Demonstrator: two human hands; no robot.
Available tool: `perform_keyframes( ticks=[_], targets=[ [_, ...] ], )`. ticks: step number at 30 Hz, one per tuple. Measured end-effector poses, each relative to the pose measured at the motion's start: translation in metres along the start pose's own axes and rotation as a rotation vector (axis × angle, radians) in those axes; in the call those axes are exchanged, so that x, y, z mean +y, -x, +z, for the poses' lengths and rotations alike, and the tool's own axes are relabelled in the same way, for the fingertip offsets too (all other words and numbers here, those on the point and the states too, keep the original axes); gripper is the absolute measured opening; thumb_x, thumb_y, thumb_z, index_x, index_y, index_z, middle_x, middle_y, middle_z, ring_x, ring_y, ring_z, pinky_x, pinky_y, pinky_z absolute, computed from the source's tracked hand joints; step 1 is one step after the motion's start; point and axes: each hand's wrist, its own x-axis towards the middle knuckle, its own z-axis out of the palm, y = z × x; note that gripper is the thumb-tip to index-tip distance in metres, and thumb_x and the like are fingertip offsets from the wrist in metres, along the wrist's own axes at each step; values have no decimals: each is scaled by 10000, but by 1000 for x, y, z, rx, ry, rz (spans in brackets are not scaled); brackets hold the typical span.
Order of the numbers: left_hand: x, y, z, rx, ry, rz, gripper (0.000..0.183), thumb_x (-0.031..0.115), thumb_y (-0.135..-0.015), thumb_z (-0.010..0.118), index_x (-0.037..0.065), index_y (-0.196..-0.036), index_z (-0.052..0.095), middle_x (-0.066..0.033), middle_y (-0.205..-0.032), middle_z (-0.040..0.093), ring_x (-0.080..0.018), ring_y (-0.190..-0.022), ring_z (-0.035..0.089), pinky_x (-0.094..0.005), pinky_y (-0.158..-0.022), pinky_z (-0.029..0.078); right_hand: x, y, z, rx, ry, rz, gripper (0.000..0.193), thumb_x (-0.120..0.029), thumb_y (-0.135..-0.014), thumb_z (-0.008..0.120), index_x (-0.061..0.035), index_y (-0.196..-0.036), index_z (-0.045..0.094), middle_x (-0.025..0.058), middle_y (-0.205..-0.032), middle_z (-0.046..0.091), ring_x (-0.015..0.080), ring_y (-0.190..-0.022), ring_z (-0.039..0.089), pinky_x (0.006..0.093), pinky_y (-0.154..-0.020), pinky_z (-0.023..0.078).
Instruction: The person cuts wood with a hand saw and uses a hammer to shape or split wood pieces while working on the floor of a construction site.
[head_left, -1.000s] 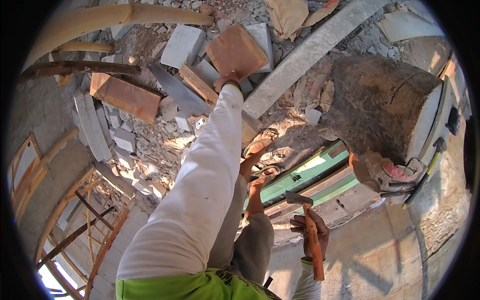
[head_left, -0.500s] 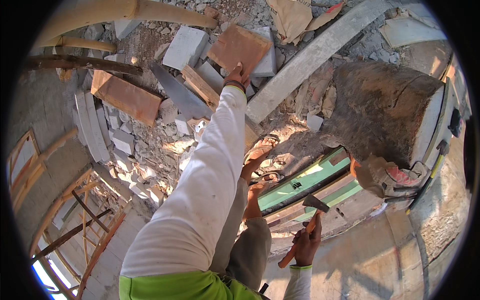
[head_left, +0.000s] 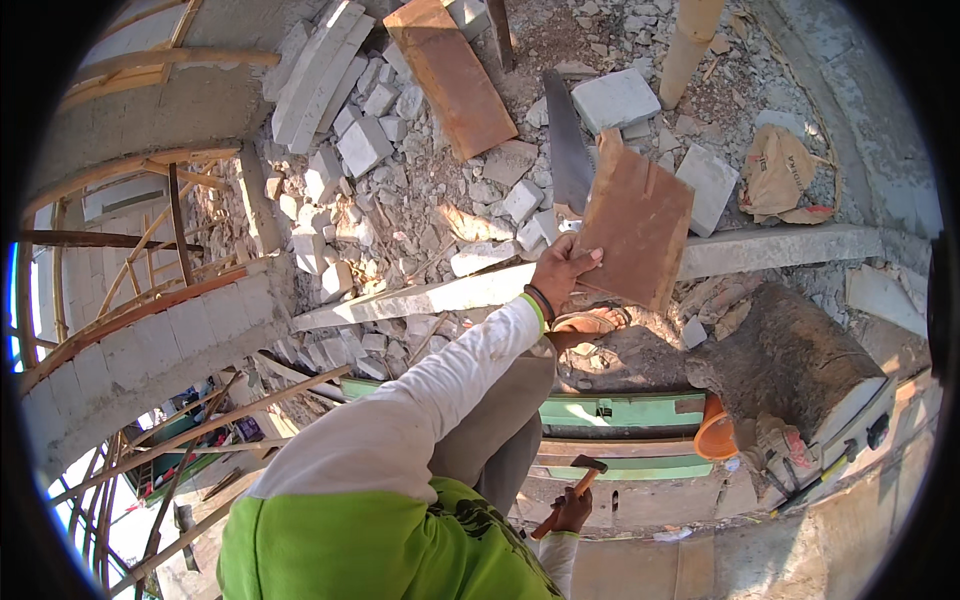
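My left hand (head_left: 562, 272) reaches out over the rubble, thumb and fingers closed on the near left edge of a reddish-brown wooden board (head_left: 645, 220). The board is held up, tilted, above a long concrete beam. Lower down, my right hand (head_left: 573, 511) is wrapped round the wooden handle of a hammer (head_left: 590, 464), whose dark steel head points up. Behind the held board lies a handsaw (head_left: 568, 150), its lower end partly hidden. A second brown board (head_left: 455, 80) rests on the rubble at the far left.
The concrete beam (head_left: 780, 250) crosses the ground beyond my feet. Grey blocks (head_left: 615, 100) and broken pieces lie about. A torn paper bag (head_left: 778, 172) is at the right. Green planks (head_left: 625, 411), an orange bucket (head_left: 714, 430) and a brown-stained curved slab (head_left: 790, 350) are nearer.
My left hand has lifted the board off the blocks and brought it closer. My view has turned, so the scene appears rotated. The hammer stays in my right hand.
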Motion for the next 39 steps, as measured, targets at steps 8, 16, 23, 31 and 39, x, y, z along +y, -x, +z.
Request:
perform_keyframes(
  ticks=[8,16,23,31,39],
  targets=[
    [66,87,-222,466,131,-5,314,155,-884,678,15,-1139,559,-119,-1011,675,-287,-837,713,-400,-693,627,63,51,35,2,13,86,263,-362,-970,395,-117,-958,488,49,-697,480,172,-435,427,318,-374,353],
    [120,139,-403,808,456,195,280,93,-849,702,13,-1069,547,-173,-986,675,-317,-800,713,-440,-594,636,66,83,61,-46,212,-30,85,-106,-898,531,-49,-847,493,54,-624,479,173,-429,463,360,-352,380],
    [200,146,-515,782,492,216,172,94,-880,641,40,-1033,584,-151,-1045,667,-292,-889,693,-440,-680,636,25,72,125,-99,439,-226,68,-79,-906,500,-60,-846,475,45,-605,448,183,-421,465,369,-330,388],
    [215,23,-600,672,348,159,257,105,-878,636,58,-1126,589,-81,-1015,684,-243,-856,702,-375,-710,598,-36,132,316,-58,444,-345,44,-100,-931,467,-90,-916,427,11,-604,410,132,-407,423,307,-320,375],
    [251,-165,-629,373,507,142,495,177,-886,663,34,-1331,499,-105,-1142,652,-240,-969,673,-374,-826,566,-39,154,512,-151,335,-248,83,-86,-887,505,-70,-966,486,7,-634,455,107,-425,440,280,-332,389]
  ],
)
